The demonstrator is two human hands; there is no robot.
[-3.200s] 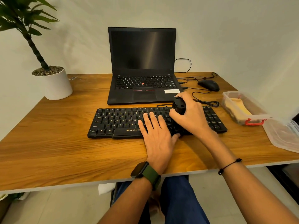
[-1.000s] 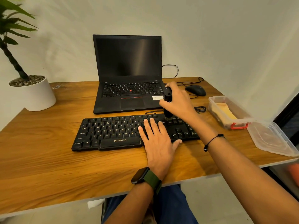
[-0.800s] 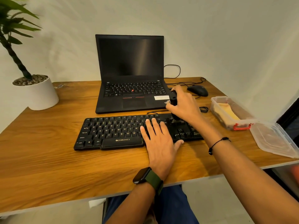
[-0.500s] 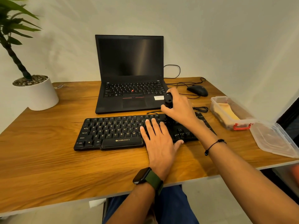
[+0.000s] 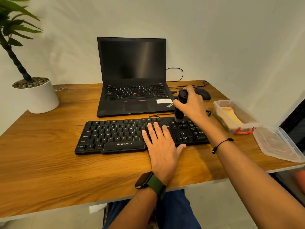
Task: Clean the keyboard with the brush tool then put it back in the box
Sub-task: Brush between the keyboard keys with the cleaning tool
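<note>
Wooden tabletop [image 5: 49, 154]: our flat-fingered left hand [image 5: 162, 146] steadies the keyboard [image 5: 115, 135] near its front edge; our right hand [image 5: 189, 104] grips the brush tool [image 5: 180, 104], bristles on the keys.

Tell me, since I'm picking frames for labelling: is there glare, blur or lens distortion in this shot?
Head view: a soft vertical glare streak crosses the dark laptop screen; wide-angle distortion bows the table edges and stretches the forearms near the bottom; the plant leaves are slightly soft; the keyboard legends and the brush tool in the right hand stay reasonably sharp.
</note>
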